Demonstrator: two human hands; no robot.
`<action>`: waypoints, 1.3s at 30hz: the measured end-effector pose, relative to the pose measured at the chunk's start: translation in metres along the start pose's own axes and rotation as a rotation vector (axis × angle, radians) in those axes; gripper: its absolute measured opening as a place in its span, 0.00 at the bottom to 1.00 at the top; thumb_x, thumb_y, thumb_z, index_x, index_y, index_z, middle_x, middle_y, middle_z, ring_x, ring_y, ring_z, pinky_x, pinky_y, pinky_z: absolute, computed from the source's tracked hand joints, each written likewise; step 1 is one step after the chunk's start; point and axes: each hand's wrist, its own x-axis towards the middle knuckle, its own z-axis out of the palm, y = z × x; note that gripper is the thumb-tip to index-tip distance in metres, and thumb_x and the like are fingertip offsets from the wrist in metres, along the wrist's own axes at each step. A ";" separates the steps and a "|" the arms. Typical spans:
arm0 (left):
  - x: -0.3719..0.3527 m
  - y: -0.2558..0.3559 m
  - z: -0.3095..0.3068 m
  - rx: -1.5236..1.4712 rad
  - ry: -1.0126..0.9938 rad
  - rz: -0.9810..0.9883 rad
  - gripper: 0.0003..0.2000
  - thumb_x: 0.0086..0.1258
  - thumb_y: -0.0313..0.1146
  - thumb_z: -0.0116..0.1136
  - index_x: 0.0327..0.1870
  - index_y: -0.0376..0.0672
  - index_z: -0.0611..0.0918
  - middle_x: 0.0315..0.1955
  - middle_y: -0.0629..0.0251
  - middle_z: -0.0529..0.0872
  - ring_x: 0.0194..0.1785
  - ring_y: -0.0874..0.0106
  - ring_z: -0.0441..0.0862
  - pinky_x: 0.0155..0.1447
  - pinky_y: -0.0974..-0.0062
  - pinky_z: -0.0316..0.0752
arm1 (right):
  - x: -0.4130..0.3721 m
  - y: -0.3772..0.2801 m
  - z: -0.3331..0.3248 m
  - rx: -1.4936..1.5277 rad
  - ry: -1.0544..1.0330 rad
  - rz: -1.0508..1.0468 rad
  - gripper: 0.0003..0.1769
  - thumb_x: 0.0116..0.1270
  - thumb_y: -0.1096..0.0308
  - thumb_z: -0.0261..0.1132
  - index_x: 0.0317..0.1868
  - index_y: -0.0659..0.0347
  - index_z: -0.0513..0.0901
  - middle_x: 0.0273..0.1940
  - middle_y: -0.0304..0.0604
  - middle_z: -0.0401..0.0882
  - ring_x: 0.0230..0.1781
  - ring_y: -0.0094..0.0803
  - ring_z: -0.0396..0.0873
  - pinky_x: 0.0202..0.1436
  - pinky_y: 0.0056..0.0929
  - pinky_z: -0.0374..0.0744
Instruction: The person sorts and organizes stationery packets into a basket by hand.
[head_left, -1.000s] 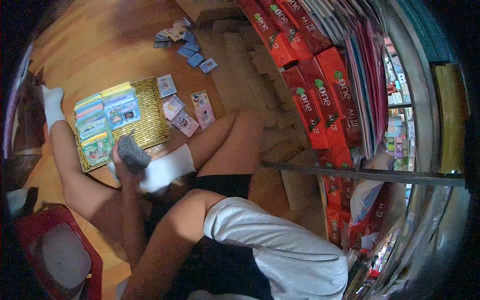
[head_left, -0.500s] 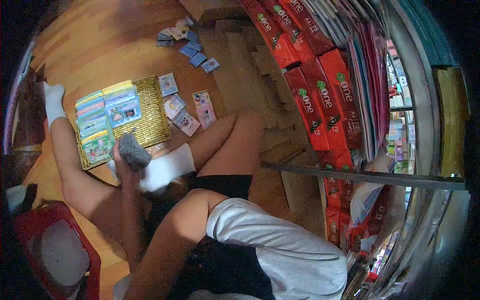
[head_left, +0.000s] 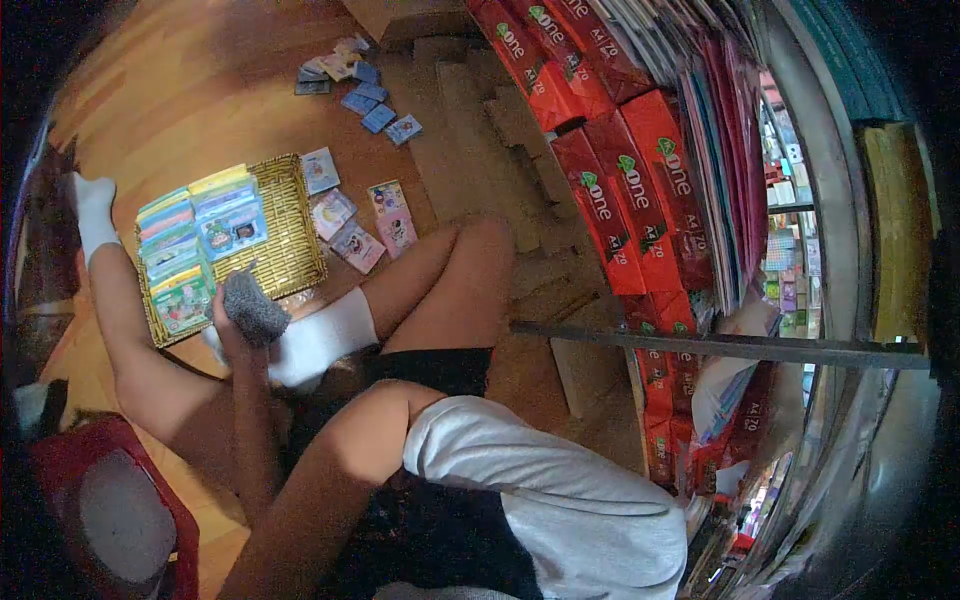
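Note:
My left hand [head_left: 236, 335] is closed around a dark grey, fuzzy, bunched cloth [head_left: 254, 306], just over the near edge of a golden woven basket [head_left: 290, 220]. Colourful flat printed packets [head_left: 176, 240] stand in rows in the basket's left part. A blue packet with cartoon figures [head_left: 233, 232] faces up beside them. The basket's right part shows bare weave. My right arm is bent at the elbow [head_left: 400, 400], its forearm running down to the lower left. My right hand is outside the frame.
Several small printed packets [head_left: 357, 245] lie right of the basket, with more blue ones [head_left: 368, 97] farther back. My legs [head_left: 140, 330] surround the basket. Red paper reams [head_left: 625, 190] and upright folders fill the right side. A red-rimmed seat [head_left: 120, 500] stands at lower left.
The whole view has shifted slightly, so most things sit a little farther left. My left hand still grips the grey cloth near the basket's edge. The packets look unmoved.

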 end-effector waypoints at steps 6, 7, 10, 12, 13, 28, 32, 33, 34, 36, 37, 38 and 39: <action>-0.025 0.006 0.024 -0.019 0.068 0.006 0.17 0.62 0.45 0.44 0.42 0.41 0.74 0.30 0.67 0.76 0.34 0.72 0.73 0.34 0.75 0.71 | -0.022 -0.001 -0.023 -0.061 0.136 -0.002 0.38 0.55 0.54 0.59 0.60 0.61 0.51 0.60 0.47 0.50 0.58 0.37 0.53 0.56 0.35 0.64; -0.029 0.007 0.028 -0.031 0.165 0.012 0.17 0.62 0.46 0.45 0.42 0.42 0.74 0.30 0.67 0.77 0.35 0.72 0.73 0.35 0.75 0.71 | -0.046 -0.012 -0.046 -0.124 0.296 0.013 0.38 0.53 0.48 0.58 0.57 0.65 0.56 0.55 0.49 0.57 0.52 0.37 0.60 0.52 0.33 0.67; -0.019 0.005 0.023 -0.042 0.148 0.036 0.17 0.62 0.46 0.44 0.41 0.43 0.73 0.29 0.68 0.76 0.34 0.73 0.73 0.34 0.76 0.71 | -0.100 -0.075 -0.080 -0.606 0.669 -0.089 0.28 0.54 0.48 0.59 0.42 0.68 0.73 0.39 0.46 0.74 0.38 0.27 0.74 0.42 0.25 0.73; -0.013 0.002 0.022 -0.053 0.131 0.045 0.16 0.62 0.47 0.44 0.40 0.44 0.73 0.28 0.68 0.76 0.32 0.74 0.73 0.32 0.77 0.70 | -0.142 -0.108 -0.092 -1.230 1.056 0.130 0.11 0.53 0.65 0.63 0.31 0.64 0.75 0.31 0.38 0.75 0.35 0.20 0.72 0.38 0.19 0.72; -0.016 0.005 0.026 -0.010 0.099 0.009 0.15 0.62 0.47 0.43 0.38 0.44 0.73 0.27 0.68 0.75 0.30 0.74 0.73 0.31 0.76 0.70 | -0.169 -0.116 -0.102 -1.372 1.188 0.173 0.11 0.53 0.65 0.63 0.30 0.64 0.76 0.30 0.40 0.76 0.34 0.23 0.74 0.38 0.22 0.72; -0.018 0.005 0.028 0.013 0.109 0.111 0.14 0.61 0.43 0.45 0.41 0.44 0.74 0.30 0.68 0.77 0.35 0.72 0.74 0.42 0.73 0.69 | -0.292 -0.115 -0.141 -1.968 1.385 1.428 0.36 0.48 0.38 0.57 0.37 0.68 0.77 0.35 0.60 0.75 0.39 0.50 0.74 0.50 0.47 0.65; -0.018 0.005 0.028 -0.016 0.086 0.029 0.14 0.63 0.42 0.42 0.41 0.43 0.74 0.33 0.67 0.77 0.38 0.71 0.74 0.43 0.73 0.69 | -0.284 -0.117 -0.133 -2.231 1.386 1.602 0.38 0.46 0.38 0.58 0.38 0.71 0.75 0.35 0.58 0.76 0.39 0.50 0.75 0.46 0.40 0.71; -0.019 0.004 0.028 -0.024 0.092 0.044 0.14 0.63 0.42 0.42 0.41 0.44 0.74 0.34 0.67 0.77 0.38 0.71 0.74 0.43 0.73 0.69 | -0.289 -0.116 -0.137 -2.229 1.379 1.600 0.38 0.46 0.38 0.58 0.38 0.71 0.75 0.35 0.58 0.76 0.39 0.50 0.75 0.46 0.40 0.71; -0.020 0.005 0.030 -0.031 0.097 0.058 0.14 0.63 0.42 0.42 0.41 0.44 0.74 0.35 0.67 0.77 0.39 0.71 0.74 0.43 0.72 0.69 | -0.300 -0.117 -0.145 -2.235 1.500 1.457 0.35 0.46 0.41 0.60 0.38 0.70 0.76 0.36 0.58 0.76 0.38 0.50 0.75 0.44 0.40 0.72; -0.022 0.007 0.033 -0.021 0.142 0.020 0.14 0.63 0.42 0.42 0.40 0.43 0.74 0.33 0.66 0.77 0.38 0.72 0.75 0.43 0.72 0.70 | -0.326 -0.118 -0.166 -2.225 1.615 1.304 0.33 0.46 0.43 0.62 0.38 0.69 0.76 0.36 0.59 0.75 0.38 0.50 0.75 0.42 0.40 0.73; -0.022 0.007 0.032 -0.019 0.084 0.020 0.14 0.64 0.42 0.41 0.40 0.43 0.74 0.32 0.66 0.77 0.37 0.72 0.75 0.42 0.72 0.70 | -0.342 -0.120 -0.179 -2.203 1.468 1.431 0.31 0.46 0.46 0.63 0.40 0.68 0.75 0.36 0.59 0.75 0.38 0.49 0.75 0.41 0.39 0.74; -0.021 0.007 0.031 -0.018 0.027 0.023 0.13 0.64 0.42 0.41 0.39 0.43 0.74 0.32 0.66 0.78 0.36 0.72 0.75 0.41 0.72 0.71 | -0.343 -0.121 -0.184 -2.177 1.313 1.546 0.30 0.46 0.50 0.64 0.41 0.67 0.74 0.36 0.59 0.75 0.37 0.49 0.75 0.39 0.39 0.75; -0.016 0.004 0.027 -0.022 0.057 0.055 0.14 0.65 0.42 0.40 0.39 0.43 0.74 0.30 0.66 0.78 0.34 0.72 0.76 0.38 0.72 0.72 | -0.346 -0.122 -0.185 -2.179 1.300 1.536 0.30 0.46 0.50 0.64 0.41 0.67 0.74 0.36 0.59 0.75 0.37 0.49 0.75 0.39 0.39 0.75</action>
